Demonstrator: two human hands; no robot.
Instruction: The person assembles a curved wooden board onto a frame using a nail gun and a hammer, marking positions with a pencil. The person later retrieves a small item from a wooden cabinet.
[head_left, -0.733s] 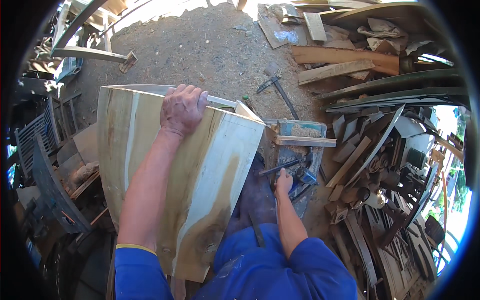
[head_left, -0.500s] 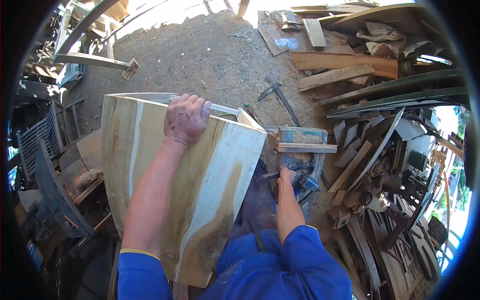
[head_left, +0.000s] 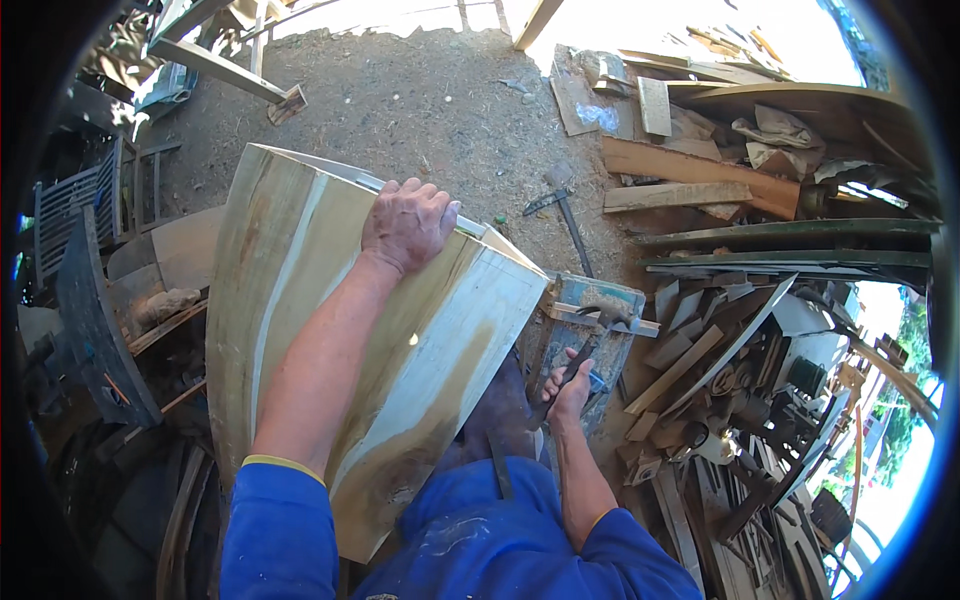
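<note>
Left fingers (head_left: 428,190) grip wooden box (head_left: 440,310), inside mostly hidden; right fingers (head_left: 553,381) clasp hammer (head_left: 586,348).

Bare dirt floor (head_left: 400,120) carries a dark metal tool (head_left: 574,232); a bluish bench (head_left: 626,297), a wooden strip (head_left: 643,326).

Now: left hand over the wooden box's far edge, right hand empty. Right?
Not quite: the right hand isn't empty. The head view shows it holding a dark hammer by the handle. The left hand is over the wooden box's far edge, as you say.
</note>
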